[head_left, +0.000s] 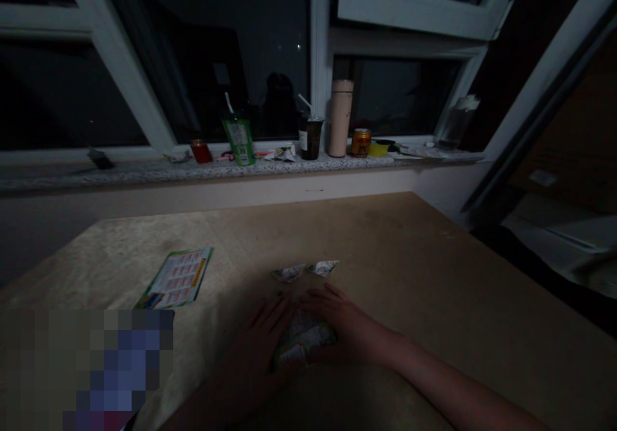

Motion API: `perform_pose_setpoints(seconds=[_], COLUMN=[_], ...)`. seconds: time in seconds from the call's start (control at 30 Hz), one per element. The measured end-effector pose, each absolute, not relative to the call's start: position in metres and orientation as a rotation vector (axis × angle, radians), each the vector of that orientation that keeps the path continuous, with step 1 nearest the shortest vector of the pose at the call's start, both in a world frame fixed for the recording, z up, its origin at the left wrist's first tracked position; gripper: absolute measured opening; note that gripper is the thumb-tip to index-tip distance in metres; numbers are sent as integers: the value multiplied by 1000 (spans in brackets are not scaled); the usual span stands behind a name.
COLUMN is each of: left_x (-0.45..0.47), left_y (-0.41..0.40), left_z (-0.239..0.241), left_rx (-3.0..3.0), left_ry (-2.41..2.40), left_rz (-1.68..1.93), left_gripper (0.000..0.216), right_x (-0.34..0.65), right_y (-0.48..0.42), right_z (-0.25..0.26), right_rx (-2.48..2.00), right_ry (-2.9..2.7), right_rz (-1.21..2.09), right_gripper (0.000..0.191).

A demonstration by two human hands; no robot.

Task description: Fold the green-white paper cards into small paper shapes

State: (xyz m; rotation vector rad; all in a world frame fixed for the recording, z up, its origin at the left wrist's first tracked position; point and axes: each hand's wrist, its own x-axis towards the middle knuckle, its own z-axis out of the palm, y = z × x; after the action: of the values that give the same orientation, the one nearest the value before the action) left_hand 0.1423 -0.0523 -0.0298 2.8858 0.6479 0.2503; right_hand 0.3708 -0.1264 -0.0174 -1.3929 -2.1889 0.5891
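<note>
A printed sheet of paper (311,340), green and white, lies on the table between my two hands; it looks folded, though its edges are partly covered. My left hand (260,341) rests at its left side in shadow, fingers stretched forward. From the right, my right hand (340,325) lies over the sheet's upper right part with its fingers extended and thumb low along the near edge. Just beyond my fingertips sit two small folded paper pieces (290,273) (324,268), side by side, each roughly triangular.
A green-edged printed leaflet (179,279) lies on the wooden table (385,245) at left, near a blurred-out patch. Along the granite sill (284,169) stand a green cup (239,140), dark cup (311,139), pink flask (340,119), orange can (361,142) and red jar (201,152).
</note>
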Motion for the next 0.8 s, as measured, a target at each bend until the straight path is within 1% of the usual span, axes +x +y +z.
perform_pose_setpoints(seconds=[0.1,0.17,0.37,0.57,0.8], left_x=[142,141,141,143,145], left_y=[-52,-52,-49,-47,-46], left_z=[-35,-38,-38,-33,-31], left_rx=[2882,2893,2913,2888,2842], left_ry=[706,736,683,668,666], left_rz=[285,290,303,316,296], left_gripper=[77,77,69,61,55], right_x=[372,372,368,365,366], right_y=[-127,-127,-129,-129,-129], right_z=[-19,-20,-19,-20,-13], right_rx=[-1396,-1382,-1368,-1414,-1427], right_ry=[-2174,-2169,-2132,-2114,-2145], right_rz=[596,605,596,559,523], right_gripper=[76,74,62,69,58])
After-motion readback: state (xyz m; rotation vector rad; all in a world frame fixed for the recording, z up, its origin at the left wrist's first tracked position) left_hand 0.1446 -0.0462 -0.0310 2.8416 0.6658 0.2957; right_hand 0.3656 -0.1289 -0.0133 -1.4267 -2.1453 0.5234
